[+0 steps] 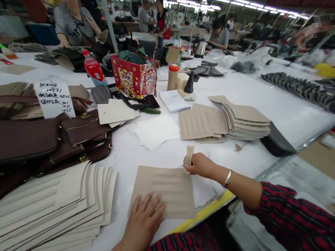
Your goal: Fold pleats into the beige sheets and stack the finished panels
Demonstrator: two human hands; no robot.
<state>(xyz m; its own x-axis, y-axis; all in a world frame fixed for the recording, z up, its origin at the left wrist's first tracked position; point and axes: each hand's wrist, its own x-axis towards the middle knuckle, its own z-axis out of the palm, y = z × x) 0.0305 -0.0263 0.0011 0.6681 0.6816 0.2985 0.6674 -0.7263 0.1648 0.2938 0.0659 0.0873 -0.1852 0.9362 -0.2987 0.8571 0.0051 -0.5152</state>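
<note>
A beige panel (pixel 167 187) with faint raised ridges lies flat on the white table. My left hand (pixel 147 220) rests on its lower left part, fingers spread. Over the panel's right edge, my right hand (pixel 201 165) is closed round a short, pale beige strip (pixel 189 154) that sticks up from the fingers; its exact kind cannot be made out. White sheets (pixel 203 191) show partly from beneath the panel on the right. Left of it fans a stack of pale panels (pixel 49 203) with long strips on them. Beyond my right hand stands a pile of similar beige panels (pixel 244 117).
Dark brown leather bags (pixel 13 139) fill the left side. White papers (pixel 157 131), a notepad (pixel 174 100), a red patterned box (pixel 134 75), a drink bottle (pixel 94 69) and an orange-capped bottle (pixel 173 77) stand farther back. Another person (pixel 75 23) works across the table.
</note>
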